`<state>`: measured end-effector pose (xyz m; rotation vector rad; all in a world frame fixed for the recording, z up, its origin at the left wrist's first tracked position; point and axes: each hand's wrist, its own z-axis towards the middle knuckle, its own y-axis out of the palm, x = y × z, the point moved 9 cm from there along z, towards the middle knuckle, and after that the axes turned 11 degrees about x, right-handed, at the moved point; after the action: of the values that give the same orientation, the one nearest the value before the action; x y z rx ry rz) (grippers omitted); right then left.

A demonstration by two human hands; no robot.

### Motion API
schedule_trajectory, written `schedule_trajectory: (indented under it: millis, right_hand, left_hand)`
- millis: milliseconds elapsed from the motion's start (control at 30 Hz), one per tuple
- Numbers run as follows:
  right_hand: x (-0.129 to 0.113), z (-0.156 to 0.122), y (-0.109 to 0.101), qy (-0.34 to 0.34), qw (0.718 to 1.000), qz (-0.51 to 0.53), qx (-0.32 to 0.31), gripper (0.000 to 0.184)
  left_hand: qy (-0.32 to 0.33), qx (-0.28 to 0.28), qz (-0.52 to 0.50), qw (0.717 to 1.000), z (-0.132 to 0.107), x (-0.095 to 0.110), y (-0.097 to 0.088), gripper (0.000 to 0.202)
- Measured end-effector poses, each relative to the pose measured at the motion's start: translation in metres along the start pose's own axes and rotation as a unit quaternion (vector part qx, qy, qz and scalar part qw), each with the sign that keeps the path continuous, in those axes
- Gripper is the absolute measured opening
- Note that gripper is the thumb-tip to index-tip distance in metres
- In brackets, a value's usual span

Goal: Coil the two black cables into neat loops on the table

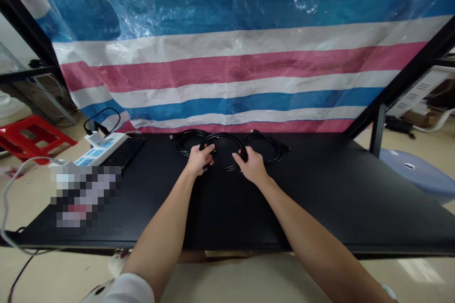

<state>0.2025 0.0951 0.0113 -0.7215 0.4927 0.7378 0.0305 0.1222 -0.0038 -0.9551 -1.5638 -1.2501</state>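
Observation:
Between my two hands a coiled black cable (223,136) arches over the tabletop. My left hand (199,160) is closed round its left side, and a small connector end pokes out below the fingers. Its right side is in the grip of my right hand (251,163), thumb pointing inward. Behind my left hand lies a second coiled black cable (182,144), with a plug at its far left edge. A third coiled black cable (276,144) lies behind and to the right of my right hand.
The black table (320,199) carries a white power strip (103,148) with plugged-in adapters at the left, beside a dark flat device (130,151). A striped plastic sheet (227,71) hangs behind. A red stool (31,139) stands left, a blue-grey stool (412,168) right.

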Motion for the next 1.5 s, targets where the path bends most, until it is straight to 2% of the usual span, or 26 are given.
schedule_trajectory:
  millis: [133,300,433,533,633,733,833,900,967,1067,1133,1200,1233,1333,1367,1433,1500]
  right_hand:
    - [0.000,-0.001,0.010,0.004,0.989,-0.128,-0.071,0.028]
    - [-0.007,-0.002,0.014,0.049,0.941,-0.295,-0.160,0.028]
    - [-0.013,-0.007,0.015,0.078,0.908,-0.353,-0.213,0.034]
    - [-0.013,-0.010,0.018,0.105,0.897,-0.354,-0.243,0.038]
    - [-0.015,-0.004,0.029,0.135,0.903,-0.311,-0.263,0.040]
    - [-0.025,0.015,0.050,0.149,0.917,-0.253,-0.271,0.041]
    - [-0.037,0.039,0.075,0.150,0.929,-0.211,-0.266,0.040]
    - [-0.042,0.050,0.092,0.159,0.929,-0.198,-0.269,0.042]
    - [-0.043,0.052,0.109,0.172,0.920,-0.194,-0.293,0.043]
    - [-0.042,0.047,0.125,0.185,0.904,-0.208,-0.325,0.039]
    - [-0.042,0.044,0.127,0.184,0.903,-0.223,-0.318,0.036]
    - [-0.042,0.043,0.125,0.181,0.908,-0.243,-0.290,0.039]
    - [-0.042,0.042,0.123,0.178,0.911,-0.252,-0.275,0.042]
    - [-0.044,0.041,0.114,0.159,0.923,-0.261,-0.235,0.045]
    - [-0.043,0.041,0.109,0.154,0.927,-0.258,-0.225,0.042]
    - [-0.038,0.042,0.093,0.154,0.933,-0.255,-0.202,0.036]
    - [-0.029,0.043,0.070,0.169,0.937,-0.253,-0.172,0.028]
  left_hand:
    - [-0.003,0.024,-0.023,0.999,0.000,0.005,-0.004,0.048]
    - [-0.020,0.027,-0.015,0.999,-0.001,0.003,-0.003,0.050]
    - [-0.044,0.003,-0.012,0.999,-0.001,0.001,-0.001,0.049]
    - [-0.059,-0.015,-0.025,0.998,-0.001,0.004,-0.003,0.046]
    - [-0.035,0.002,-0.072,0.997,0.005,0.017,-0.013,0.039]
    - [0.039,0.066,-0.118,0.990,0.016,0.037,-0.038,0.043]
    - [0.117,0.160,-0.067,0.978,0.025,0.050,-0.068,0.049]
    - [0.161,0.227,0.043,0.960,0.027,0.055,-0.086,0.048]
    - [0.189,0.278,0.184,0.924,0.027,0.056,-0.098,0.044]
    - [0.209,0.319,0.370,0.847,0.022,0.053,-0.102,0.047]
    - [0.227,0.341,0.457,0.790,0.015,0.053,-0.098,0.051]
    - [0.255,0.321,0.515,0.753,0.011,0.053,-0.084,0.049]
    - [0.270,0.278,0.538,0.748,0.011,0.052,-0.072,0.044]
    - [0.288,0.089,0.591,0.748,0.013,0.036,-0.034,0.031]
    - [0.287,0.042,0.605,0.742,0.012,0.030,-0.025,0.030]
    - [0.289,0.001,0.623,0.727,0.011,0.024,-0.018,0.031]
    - [0.301,0.003,0.625,0.721,0.011,0.023,-0.018,0.034]
